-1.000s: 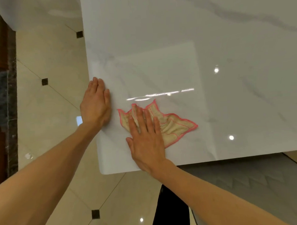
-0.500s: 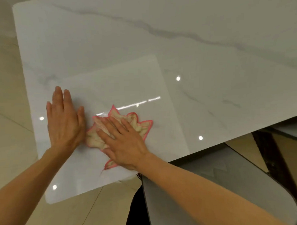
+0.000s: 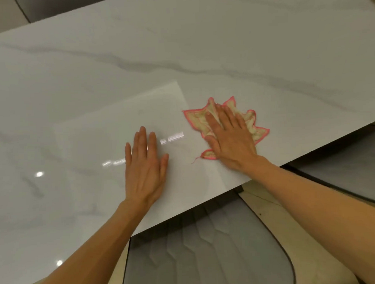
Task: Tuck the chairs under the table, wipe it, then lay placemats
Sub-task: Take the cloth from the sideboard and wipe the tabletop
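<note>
- The left hand [image 3: 145, 164] lies flat on the white marble desk [image 3: 200, 45], fingers straight and together, holding nothing.
- The right hand [image 3: 230, 138] presses flat on a crumpled cream cloth with pink edging [image 3: 255, 130], fingers extended over it.
- The cloth sits near the desk's front edge, just right of the left hand but apart from it.
- A grey padded chair [image 3: 207, 253] sits partly under the desk edge, between the forearms.

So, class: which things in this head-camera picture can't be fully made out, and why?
- Cloth: middle hidden under the right hand.
- Table: far and side ends cut off by the frame.
- Grey chair: front under the tabletop, back cut by the bottom edge.
- Placemats: none in view.
</note>
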`<control>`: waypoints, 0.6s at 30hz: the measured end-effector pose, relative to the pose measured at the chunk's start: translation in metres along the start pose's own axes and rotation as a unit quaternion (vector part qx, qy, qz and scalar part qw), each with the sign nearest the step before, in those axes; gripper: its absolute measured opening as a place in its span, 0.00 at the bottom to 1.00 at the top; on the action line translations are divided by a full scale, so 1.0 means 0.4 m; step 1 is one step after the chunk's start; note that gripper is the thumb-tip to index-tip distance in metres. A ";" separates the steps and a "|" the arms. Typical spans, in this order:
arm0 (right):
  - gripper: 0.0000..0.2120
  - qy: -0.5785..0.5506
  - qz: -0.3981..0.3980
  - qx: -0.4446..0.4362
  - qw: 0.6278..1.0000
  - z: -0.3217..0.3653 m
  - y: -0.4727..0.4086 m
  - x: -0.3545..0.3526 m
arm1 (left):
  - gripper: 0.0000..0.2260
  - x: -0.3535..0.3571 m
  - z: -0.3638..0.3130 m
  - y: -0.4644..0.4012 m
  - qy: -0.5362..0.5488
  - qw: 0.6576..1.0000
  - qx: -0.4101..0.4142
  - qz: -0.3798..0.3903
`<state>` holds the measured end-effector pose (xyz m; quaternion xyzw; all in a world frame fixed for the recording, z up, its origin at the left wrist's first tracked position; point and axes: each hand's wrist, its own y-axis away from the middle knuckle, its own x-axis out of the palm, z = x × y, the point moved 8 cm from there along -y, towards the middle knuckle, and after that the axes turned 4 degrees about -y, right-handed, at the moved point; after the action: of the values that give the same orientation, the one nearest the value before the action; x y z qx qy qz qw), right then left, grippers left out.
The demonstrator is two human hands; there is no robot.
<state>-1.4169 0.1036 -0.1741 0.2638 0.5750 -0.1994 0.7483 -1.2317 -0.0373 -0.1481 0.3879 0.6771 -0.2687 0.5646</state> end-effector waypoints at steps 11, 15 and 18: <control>0.30 -0.031 -0.026 -0.021 0.999 -0.144 0.017 -0.035 | 0.22 0.084 -0.386 -0.137 0.041 0.998 -0.001 -0.049; 0.29 -0.021 -0.024 -0.055 0.998 -0.161 0.006 -0.032 | 0.23 0.120 -0.398 -0.154 0.047 0.997 -0.028 -0.050; 0.29 -0.018 -0.032 -0.077 0.996 -0.171 0.004 -0.034 | 0.24 0.133 -0.387 -0.146 0.043 0.997 -0.039 -0.052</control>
<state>-1.4711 0.1474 -0.1742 0.1833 0.5831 -0.1833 0.7699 -1.3696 0.0664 -0.1705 0.3414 0.7301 -0.2537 0.5348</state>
